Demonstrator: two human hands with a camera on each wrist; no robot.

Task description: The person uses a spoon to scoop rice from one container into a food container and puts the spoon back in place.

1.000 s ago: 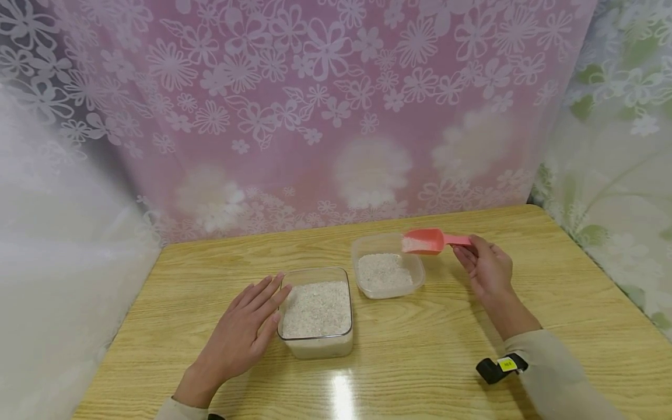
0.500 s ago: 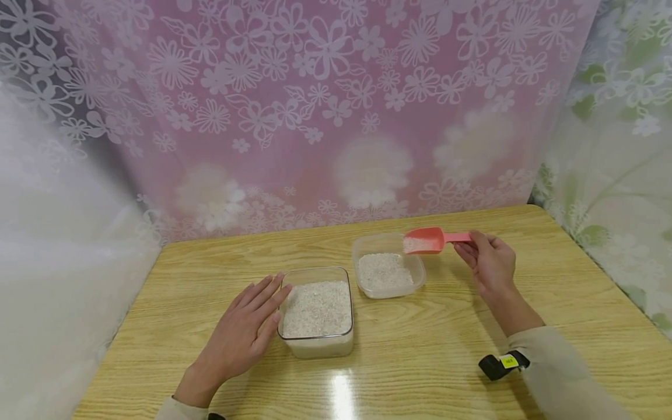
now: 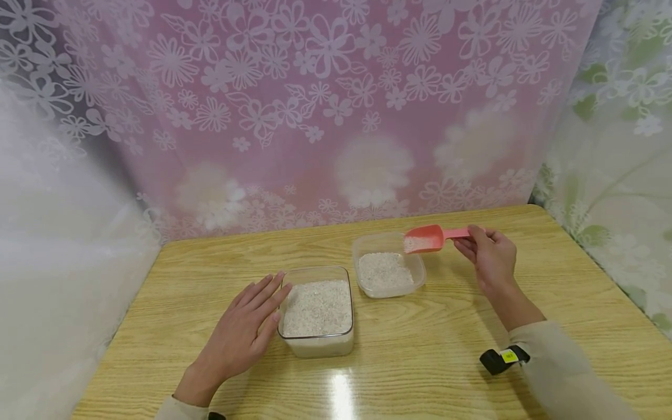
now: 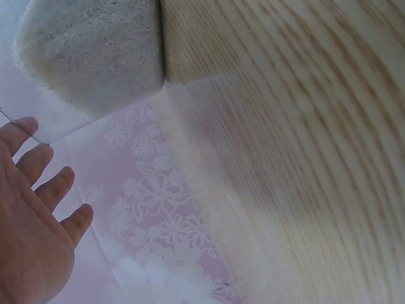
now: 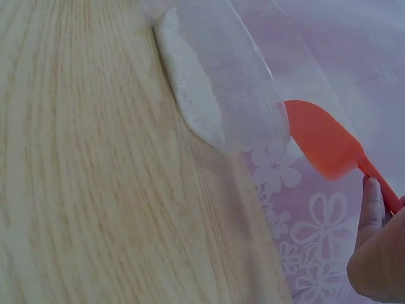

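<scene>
My left hand (image 3: 241,329) touches the left rim of a clear square container (image 3: 321,349) full of rice (image 3: 317,309); its fingers are straight. In the left wrist view those fingers (image 4: 56,189) meet the rim, and rice shows through the wall. By its handle my right hand (image 3: 490,259) pinches a pink scoop (image 3: 433,238) with some rice in it. The scoop is held over the right back edge of a second, translucent plastic tub (image 3: 419,279), which has a lower layer of rice (image 3: 385,270). From below, the right wrist view shows the scoop (image 5: 326,142) beside the tub's rim.
Both containers stand on a wood-grain table (image 3: 420,361), the tub behind and right of the square one. A pink flowered curtain (image 3: 294,175) hangs along the table's back edge. Pale sheets (image 3: 619,192) close off the sides. A black strap (image 3: 499,360) hangs at the right wrist.
The right hand and scoop have shifted slightly up and to the right, with the scoop tilting a little toward its tip. The left hand and both containers stay in place.
</scene>
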